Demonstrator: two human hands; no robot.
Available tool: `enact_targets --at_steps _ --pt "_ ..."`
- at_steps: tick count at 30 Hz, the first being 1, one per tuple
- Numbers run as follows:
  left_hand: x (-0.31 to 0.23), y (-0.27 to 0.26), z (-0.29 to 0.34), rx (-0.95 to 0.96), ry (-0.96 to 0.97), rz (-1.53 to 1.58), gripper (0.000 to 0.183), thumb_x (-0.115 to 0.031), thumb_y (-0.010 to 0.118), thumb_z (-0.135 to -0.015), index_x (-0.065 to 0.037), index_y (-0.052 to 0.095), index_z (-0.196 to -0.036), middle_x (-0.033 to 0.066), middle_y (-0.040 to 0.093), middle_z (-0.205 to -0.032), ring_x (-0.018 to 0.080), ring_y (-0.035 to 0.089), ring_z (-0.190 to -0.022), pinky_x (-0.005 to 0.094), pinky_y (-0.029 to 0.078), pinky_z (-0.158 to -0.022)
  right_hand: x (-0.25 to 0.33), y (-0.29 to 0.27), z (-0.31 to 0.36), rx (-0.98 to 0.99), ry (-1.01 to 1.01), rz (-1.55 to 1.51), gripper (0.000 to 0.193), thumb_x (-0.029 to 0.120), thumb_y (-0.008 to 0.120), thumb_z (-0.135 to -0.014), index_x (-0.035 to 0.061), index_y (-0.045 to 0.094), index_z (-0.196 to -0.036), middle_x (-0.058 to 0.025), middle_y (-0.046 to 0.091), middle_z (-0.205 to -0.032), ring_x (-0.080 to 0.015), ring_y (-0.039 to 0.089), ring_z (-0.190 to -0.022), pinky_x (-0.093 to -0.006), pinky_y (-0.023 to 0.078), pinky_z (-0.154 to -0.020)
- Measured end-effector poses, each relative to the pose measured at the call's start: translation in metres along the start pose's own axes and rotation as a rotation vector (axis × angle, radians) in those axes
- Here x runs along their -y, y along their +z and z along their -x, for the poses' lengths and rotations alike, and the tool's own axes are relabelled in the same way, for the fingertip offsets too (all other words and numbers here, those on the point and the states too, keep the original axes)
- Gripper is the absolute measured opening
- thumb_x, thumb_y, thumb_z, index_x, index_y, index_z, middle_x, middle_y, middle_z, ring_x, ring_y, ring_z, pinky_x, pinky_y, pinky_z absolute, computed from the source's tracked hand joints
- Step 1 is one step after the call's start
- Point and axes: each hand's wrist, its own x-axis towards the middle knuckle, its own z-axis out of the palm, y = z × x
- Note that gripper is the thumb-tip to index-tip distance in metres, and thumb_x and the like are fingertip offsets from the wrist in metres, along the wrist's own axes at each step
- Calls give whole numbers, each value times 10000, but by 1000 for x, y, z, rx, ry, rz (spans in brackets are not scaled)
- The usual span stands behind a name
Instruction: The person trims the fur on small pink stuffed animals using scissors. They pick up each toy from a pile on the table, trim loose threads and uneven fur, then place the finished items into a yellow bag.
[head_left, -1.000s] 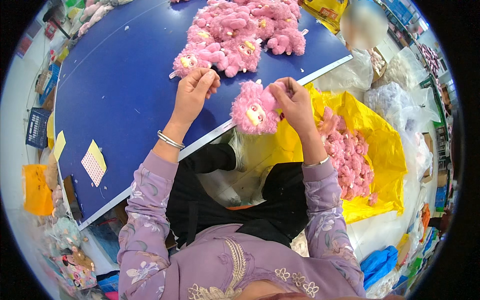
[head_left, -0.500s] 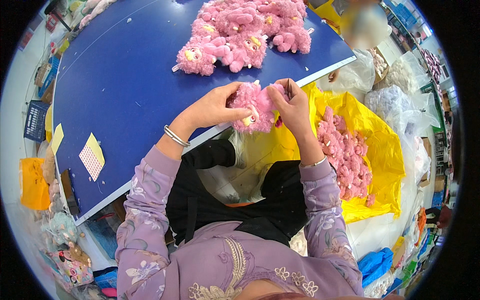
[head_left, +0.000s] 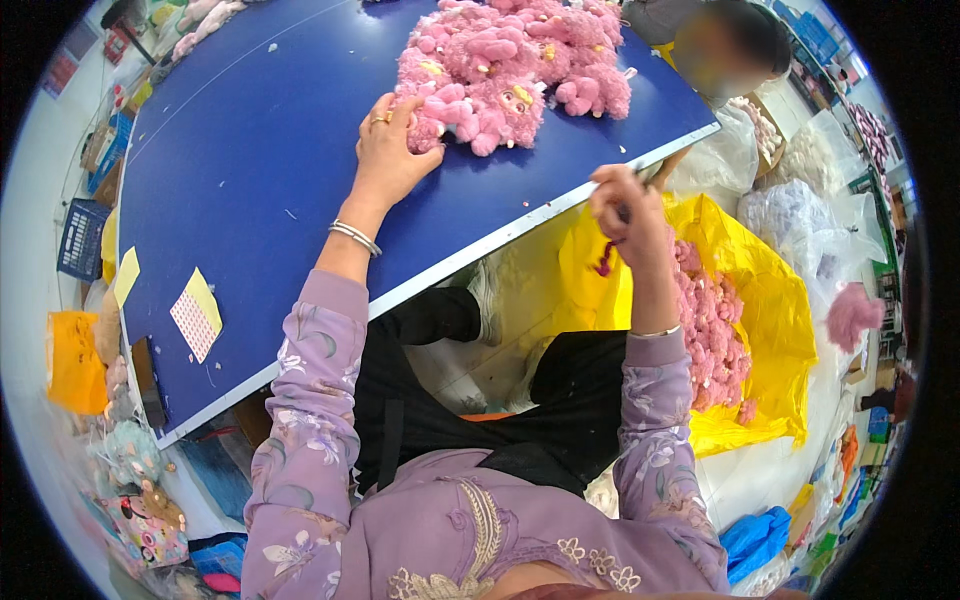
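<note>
While left hand (head_left: pixel 388 150) is resting open-fingered against pink plush pile (head_left: pixel 510 65) on blue table (head_left: pixel 250 180), right hand (head_left: pixel 625 210) is pinching dark red scrap (head_left: pixel 604 262); likely picking next toy, needing firm grasp.

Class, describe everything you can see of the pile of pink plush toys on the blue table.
The pile of pink plush toys is a loose heap of fluffy, shaggy figures with small yellowish faces, lying jumbled at the far side of the blue table, near its right edge. The left hand rests its fingers on the heap's near left edge. Nothing else touches it.
</note>
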Motion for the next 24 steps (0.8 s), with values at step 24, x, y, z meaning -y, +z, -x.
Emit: enact_targets --at_steps 24 --pt "-76 11 30 88 45 885 273 -139 671 -858 -19 565 -1079 37 588 -984 105 534 -902 245 445 -822 -20 49 -8 -155 -34 278 214 214 647 -898 6 632 -944 31 602 -810 -40 523 -732 -211 449 -660"
